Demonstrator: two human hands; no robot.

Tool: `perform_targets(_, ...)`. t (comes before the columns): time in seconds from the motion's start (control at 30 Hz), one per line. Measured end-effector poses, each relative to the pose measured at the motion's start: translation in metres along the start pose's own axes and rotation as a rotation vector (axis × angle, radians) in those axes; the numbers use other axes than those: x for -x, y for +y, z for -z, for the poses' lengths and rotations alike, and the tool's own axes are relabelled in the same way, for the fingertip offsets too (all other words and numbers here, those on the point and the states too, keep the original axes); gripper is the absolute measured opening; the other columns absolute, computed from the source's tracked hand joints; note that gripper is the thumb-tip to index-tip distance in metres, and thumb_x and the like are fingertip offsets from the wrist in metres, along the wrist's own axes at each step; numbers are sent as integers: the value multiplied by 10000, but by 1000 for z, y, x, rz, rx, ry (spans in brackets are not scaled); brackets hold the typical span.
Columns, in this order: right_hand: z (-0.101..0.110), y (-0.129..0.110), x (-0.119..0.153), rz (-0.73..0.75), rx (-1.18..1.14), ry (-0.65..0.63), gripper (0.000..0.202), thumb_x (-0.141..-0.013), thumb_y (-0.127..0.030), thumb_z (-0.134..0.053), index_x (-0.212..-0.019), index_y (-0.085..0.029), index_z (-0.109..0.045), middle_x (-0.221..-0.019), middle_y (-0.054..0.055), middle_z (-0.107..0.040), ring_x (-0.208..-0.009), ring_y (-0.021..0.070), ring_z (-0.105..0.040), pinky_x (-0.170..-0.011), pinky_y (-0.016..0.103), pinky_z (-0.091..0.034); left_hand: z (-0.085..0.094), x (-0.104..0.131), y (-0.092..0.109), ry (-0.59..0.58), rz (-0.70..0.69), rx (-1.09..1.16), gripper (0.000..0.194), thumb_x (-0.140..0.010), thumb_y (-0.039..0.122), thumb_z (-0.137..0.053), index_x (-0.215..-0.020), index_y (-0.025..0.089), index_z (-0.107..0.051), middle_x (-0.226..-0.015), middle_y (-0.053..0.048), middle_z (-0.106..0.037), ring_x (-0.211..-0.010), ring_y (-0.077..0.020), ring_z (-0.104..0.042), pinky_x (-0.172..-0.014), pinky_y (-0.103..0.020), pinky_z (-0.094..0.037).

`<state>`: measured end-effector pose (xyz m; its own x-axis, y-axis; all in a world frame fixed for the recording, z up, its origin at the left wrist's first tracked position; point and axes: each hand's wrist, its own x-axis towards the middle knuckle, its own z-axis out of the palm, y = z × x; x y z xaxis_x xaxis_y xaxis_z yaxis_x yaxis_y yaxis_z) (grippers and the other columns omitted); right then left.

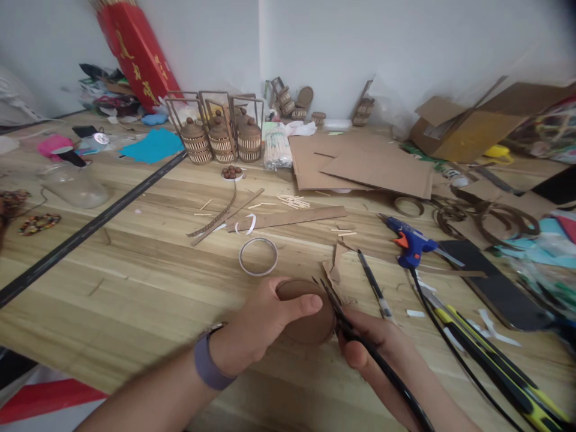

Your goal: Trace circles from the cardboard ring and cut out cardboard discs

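Note:
A round brown cardboard disc (303, 321) is gripped in my left hand (265, 321), thumb lying on its upper face. My right hand (382, 348) is closed round a pair of dark scissors (344, 321). Their blades point up and to the left, along the disc's right edge, and look slightly parted. Just beyond the disc lie a torn cardboard scrap (333, 264) and a ring of white tape (258, 257).
Right of my hands lie a pen (374, 283), a blue glue gun (411, 240), a dark phone-like slab (495, 285) and yellow-black cutters (490, 360). Farther back stand small lidded baskets (222, 141), cardboard sheets (360, 162) and a box (472, 129).

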<state>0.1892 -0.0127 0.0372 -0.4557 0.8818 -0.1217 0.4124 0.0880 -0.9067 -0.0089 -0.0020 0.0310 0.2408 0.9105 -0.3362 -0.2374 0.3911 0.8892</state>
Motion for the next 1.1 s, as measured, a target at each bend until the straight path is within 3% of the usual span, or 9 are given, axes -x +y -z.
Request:
perform_targets(0.57, 1, 8, 1, 33, 9, -17, 690, -824, -877, -421, -693, -204, -494, -631, -39, -396, -562, 127, -316, -495, 259, -237, 1, -1, 0, 17, 0, -13, 419, -666, 397, -866, -983, 139, -776, -987, -95, -800, -993, -316, -693, -901, -419, -505)
perform_targets(1.1, 2, 14, 3, -16, -35, -41, 700, -778, -899, -456, -702, -204, -487, -639, -38, -377, -583, 134, -303, -515, 265, -217, 2, -1, 1, -34, 3, 16, 443, -674, 390, -860, -1015, 122, -771, -1029, -122, -794, -1008, -344, -703, -952, -473, -503)
